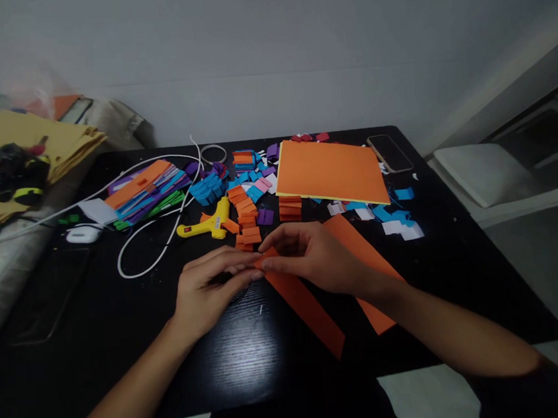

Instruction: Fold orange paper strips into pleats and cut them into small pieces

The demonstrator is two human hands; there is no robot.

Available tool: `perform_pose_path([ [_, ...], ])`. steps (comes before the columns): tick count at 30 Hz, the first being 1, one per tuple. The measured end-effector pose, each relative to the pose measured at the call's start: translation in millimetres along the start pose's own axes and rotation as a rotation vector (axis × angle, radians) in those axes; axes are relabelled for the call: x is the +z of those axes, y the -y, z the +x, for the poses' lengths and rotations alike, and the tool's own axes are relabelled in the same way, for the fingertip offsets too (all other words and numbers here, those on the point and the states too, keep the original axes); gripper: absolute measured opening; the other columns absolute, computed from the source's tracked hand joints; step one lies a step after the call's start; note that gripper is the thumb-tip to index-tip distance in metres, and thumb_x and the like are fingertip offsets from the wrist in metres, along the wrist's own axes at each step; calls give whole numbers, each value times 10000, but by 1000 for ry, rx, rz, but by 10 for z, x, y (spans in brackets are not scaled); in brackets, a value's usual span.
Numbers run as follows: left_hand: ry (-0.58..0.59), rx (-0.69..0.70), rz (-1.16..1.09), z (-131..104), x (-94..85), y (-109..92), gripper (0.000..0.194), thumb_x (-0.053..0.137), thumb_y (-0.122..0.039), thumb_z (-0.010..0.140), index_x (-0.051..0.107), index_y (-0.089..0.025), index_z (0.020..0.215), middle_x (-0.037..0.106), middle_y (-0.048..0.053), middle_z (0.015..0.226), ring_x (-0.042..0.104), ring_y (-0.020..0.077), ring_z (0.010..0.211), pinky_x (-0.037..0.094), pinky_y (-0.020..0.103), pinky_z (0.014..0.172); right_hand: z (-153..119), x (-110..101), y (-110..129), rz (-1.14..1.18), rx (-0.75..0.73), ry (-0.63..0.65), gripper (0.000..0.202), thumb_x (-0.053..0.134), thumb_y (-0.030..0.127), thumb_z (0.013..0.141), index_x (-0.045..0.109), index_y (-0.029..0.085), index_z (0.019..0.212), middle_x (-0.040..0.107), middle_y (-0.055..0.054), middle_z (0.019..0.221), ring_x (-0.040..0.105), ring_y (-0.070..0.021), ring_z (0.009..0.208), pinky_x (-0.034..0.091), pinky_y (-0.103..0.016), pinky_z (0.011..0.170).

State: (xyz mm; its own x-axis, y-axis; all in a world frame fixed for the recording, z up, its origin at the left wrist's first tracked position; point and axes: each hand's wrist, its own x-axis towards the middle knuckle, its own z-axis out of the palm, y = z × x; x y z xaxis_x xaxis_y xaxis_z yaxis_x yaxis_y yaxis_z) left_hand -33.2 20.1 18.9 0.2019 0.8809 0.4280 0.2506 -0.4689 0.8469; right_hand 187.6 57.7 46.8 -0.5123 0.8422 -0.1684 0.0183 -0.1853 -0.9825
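An orange paper strip [309,305] slants toward me over the black table, its far end pinched between my two hands. My left hand [212,280] closes thumb and fingers on the strip's left tip. On the same end, my right hand [306,255] presses with thumb and curled fingers. Under my right forearm lies a wider orange paper piece [367,270]. Just beyond my hands are small folded orange papers [245,211] and a yellow hot glue gun [208,221]. What the fingertips do at the fold is partly hidden.
Orange and yellow sheets [331,170] lie at the back, a phone [390,153] to their right. A white cable [120,258] loops on the left near stacked coloured strips [148,186] and an earbud case [84,233]. Blue folded papers [208,188] and tape roll [213,154] stand behind.
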Motion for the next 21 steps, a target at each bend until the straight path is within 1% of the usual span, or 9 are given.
perform_pose_path([
  [6,-14,0,8,24,12,-30,214,892,-179,854,869,-236,1059,816,22,831,746,126,680,596,203,620,11,-1,7,50,2,22,296,956,340,763,793,187,958,784,-11,887,732,-146,827,582,-290,785],
  [10,-12,-29,-1,13,6,-15,181,872,-225,881,875,-238,1061,833,45,841,759,144,670,616,225,610,22,-16,-3,60,-6,26,294,960,333,762,800,192,964,789,-11,898,738,-148,842,589,-297,811],
  [14,-5,-45,-14,-9,4,1,195,861,-183,881,878,-251,1063,848,46,884,769,145,670,631,227,611,21,-22,-10,69,9,25,297,972,291,747,800,187,965,794,-8,900,741,-140,853,583,-280,822],
  [21,-6,-34,-19,-14,6,10,225,861,-153,875,878,-260,1073,853,40,898,779,146,673,640,226,619,22,-20,-24,33,-9,28,300,956,336,770,800,183,975,792,-17,887,747,-160,836,599,-308,805],
])
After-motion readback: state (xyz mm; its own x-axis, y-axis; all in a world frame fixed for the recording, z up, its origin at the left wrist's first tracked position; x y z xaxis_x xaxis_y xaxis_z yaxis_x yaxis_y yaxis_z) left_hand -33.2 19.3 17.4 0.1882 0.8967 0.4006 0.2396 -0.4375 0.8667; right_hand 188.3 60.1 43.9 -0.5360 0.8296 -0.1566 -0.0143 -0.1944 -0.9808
